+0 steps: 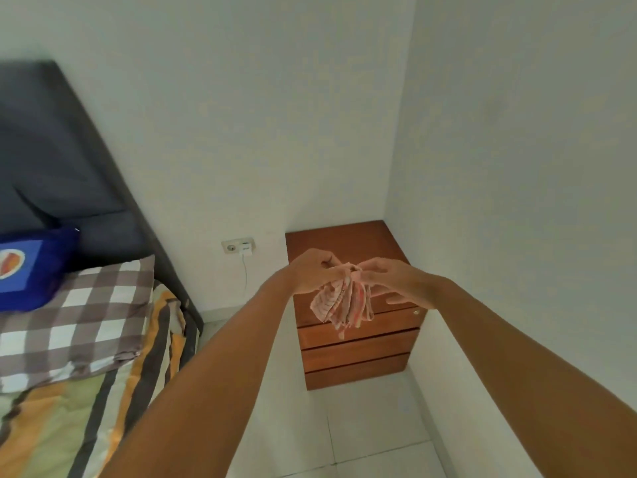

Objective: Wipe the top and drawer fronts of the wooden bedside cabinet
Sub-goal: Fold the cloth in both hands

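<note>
The wooden bedside cabinet (348, 241) stands in the room's corner, its bare top and several drawer fronts (358, 353) facing me. In the air in front of it hangs a pink and white striped cloth (341, 303). My left hand (310, 270) pinches its top edge from the left. My right hand (389, 276) pinches the same edge from the right, with its lower fingers spread. The cloth dangles crumpled below both hands and hides part of the upper drawer fronts. A small round knob (416, 312) shows on the right of an upper drawer.
A bed with a striped cover (103, 391), a checked pillow (76, 322), a blue cushion (31, 267) and a dark headboard (51, 150) fills the left. A wall socket with a white charger and cable (243, 248) sits between bed and cabinet. White walls close the corner; white floor tiles (362, 426) lie below.
</note>
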